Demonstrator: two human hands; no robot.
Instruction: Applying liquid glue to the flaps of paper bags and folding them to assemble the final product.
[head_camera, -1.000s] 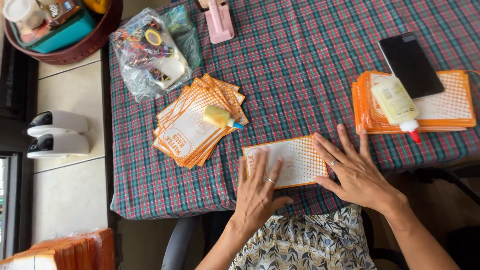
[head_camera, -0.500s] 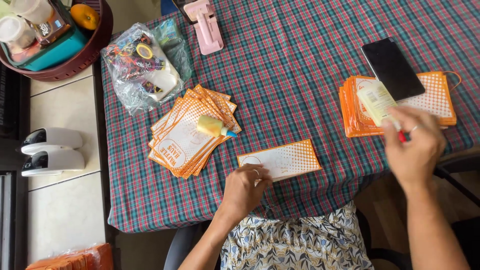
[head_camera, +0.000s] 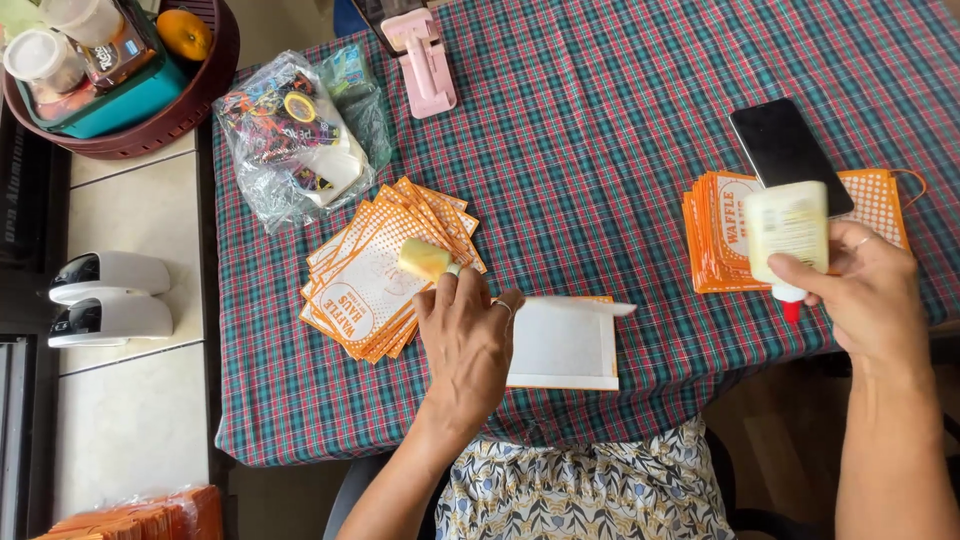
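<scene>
My left hand presses flat on the left end of a paper bag lying white side up at the table's near edge, one flap folded open. My right hand holds a pale yellow glue bottle with a red tip pointing down, above the right pile of orange and white paper bags. A black phone rests on that pile. A fanned pile of orange paper bags lies left of my left hand, with a small yellow glue stick on top.
A plaid tablecloth covers the table. A clear plastic bag of small items and a pink stapler sit farther back. A round basket with containers and an orange stands at the far left. Two white devices sit on the side counter.
The paper bag has been turned over to its white side with a flap opened. My right hand picked the glue bottle up off the right pile and holds it raised.
</scene>
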